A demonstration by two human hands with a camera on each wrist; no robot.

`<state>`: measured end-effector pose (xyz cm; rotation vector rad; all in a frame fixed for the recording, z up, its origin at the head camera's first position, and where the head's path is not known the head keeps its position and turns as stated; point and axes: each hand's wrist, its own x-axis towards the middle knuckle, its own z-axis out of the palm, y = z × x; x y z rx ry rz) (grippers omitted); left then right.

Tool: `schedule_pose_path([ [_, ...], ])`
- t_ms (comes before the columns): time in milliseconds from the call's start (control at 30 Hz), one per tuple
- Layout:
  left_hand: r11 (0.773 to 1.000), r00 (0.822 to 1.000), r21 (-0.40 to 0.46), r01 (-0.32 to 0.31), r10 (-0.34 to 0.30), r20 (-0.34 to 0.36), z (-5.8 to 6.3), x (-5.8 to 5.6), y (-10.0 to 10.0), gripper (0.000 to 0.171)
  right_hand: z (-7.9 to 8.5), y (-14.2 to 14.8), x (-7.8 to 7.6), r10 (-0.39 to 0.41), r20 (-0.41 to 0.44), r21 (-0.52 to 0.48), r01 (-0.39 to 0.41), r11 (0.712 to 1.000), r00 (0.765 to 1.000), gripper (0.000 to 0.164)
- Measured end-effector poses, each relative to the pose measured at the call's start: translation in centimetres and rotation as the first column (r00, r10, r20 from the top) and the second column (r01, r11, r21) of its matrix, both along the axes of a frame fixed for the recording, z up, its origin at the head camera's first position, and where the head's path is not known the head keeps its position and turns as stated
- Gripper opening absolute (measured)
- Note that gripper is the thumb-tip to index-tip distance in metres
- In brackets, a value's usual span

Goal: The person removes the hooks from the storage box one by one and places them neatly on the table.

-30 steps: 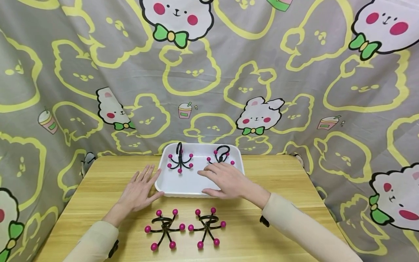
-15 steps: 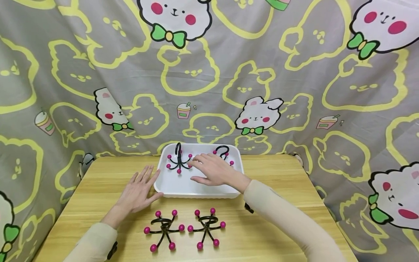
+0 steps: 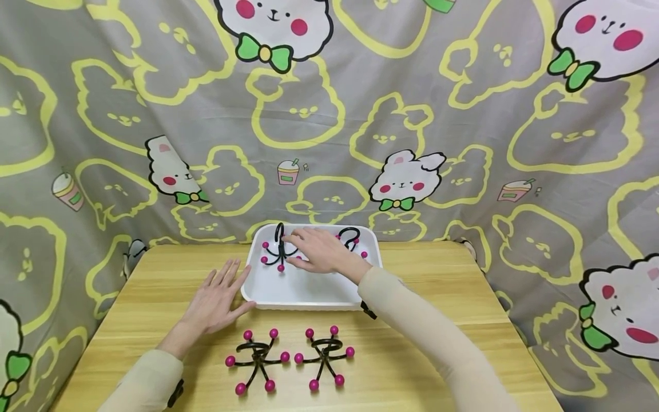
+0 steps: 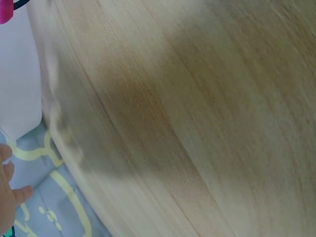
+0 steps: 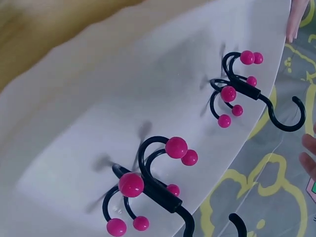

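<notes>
A black multi-prong hook with pink ball tips (image 3: 281, 252) stands at the left inside a white tray (image 3: 309, 294). My right hand (image 3: 321, 250) reaches over the tray with its fingers extended near this hook's stem. In the right wrist view, the fingers (image 5: 310, 148) appear apart from the curved hook end. A second such hook (image 3: 350, 233) stands at the tray's right, partly covered by the hand; the right wrist view shows it nearer, as a hook with pink balls (image 5: 160, 195). My left hand (image 3: 216, 297) lies flat, fingers spread, beside the tray's left front corner.
Two more black hooks with pink balls, one left (image 3: 259, 357) and one right (image 3: 325, 356), sit on the wooden table (image 3: 427, 343) in front of the tray. A patterned grey curtain (image 3: 329, 137) hangs behind the tray and along both sides.
My right hand has moved left and away from me, from the right-hand hook in the tray over to the left-hand one. The left hand has stayed in place.
</notes>
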<state>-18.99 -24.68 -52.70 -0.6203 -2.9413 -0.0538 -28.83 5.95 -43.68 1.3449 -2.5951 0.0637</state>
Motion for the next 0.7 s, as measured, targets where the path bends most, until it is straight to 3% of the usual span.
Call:
schedule_pose_path([
  [333,1.000,1.000,0.001,-0.005,0.005,-0.008,-0.1,0.1,0.1,0.094,-0.9,-1.5,-2.5,-0.086,0.027,0.031,0.085,0.996,0.996,0.060],
  [700,1.000,1.000,0.018,-0.008,0.008,-0.007,-0.4,0.0,0.1,0.093,-1.8,-3.0,-3.7,-0.119,0.025,0.061,0.117,0.991,0.993,0.062],
])
